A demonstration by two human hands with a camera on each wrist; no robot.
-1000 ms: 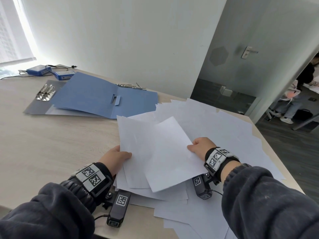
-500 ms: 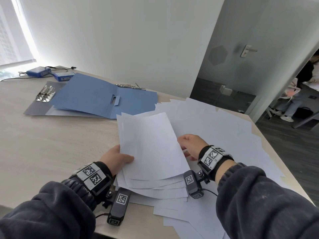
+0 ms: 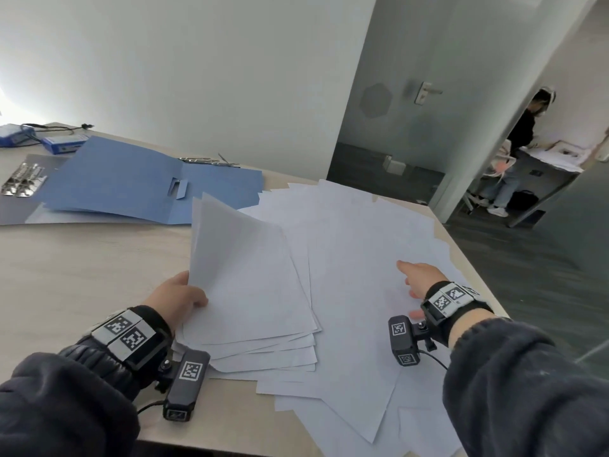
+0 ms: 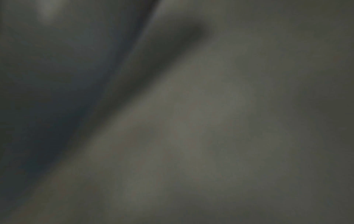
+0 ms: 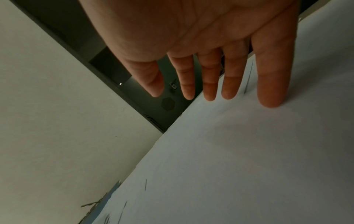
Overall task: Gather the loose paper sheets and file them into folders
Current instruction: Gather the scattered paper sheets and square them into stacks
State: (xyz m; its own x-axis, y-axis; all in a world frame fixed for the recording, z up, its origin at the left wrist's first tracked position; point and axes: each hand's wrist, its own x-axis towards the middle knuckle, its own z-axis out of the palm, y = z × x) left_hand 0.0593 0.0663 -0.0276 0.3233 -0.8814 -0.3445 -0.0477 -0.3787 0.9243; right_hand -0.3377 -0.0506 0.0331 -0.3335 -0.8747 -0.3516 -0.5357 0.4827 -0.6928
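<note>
At the far left of the wooden table [image 3: 82,258] an open blue folder [image 3: 131,183] lies flat, metal clips [image 3: 21,183] beside it. The left hand [image 3: 174,298] grips a gathered stack of white sheets [image 3: 244,291] by its left edge, the top sheets lifting. Right of that, loose paper sheets [image 3: 362,232] cover the table. The right hand [image 3: 420,280] reaches over them, fingers [image 5: 272,91] straight and spread, holding nothing.
</note>
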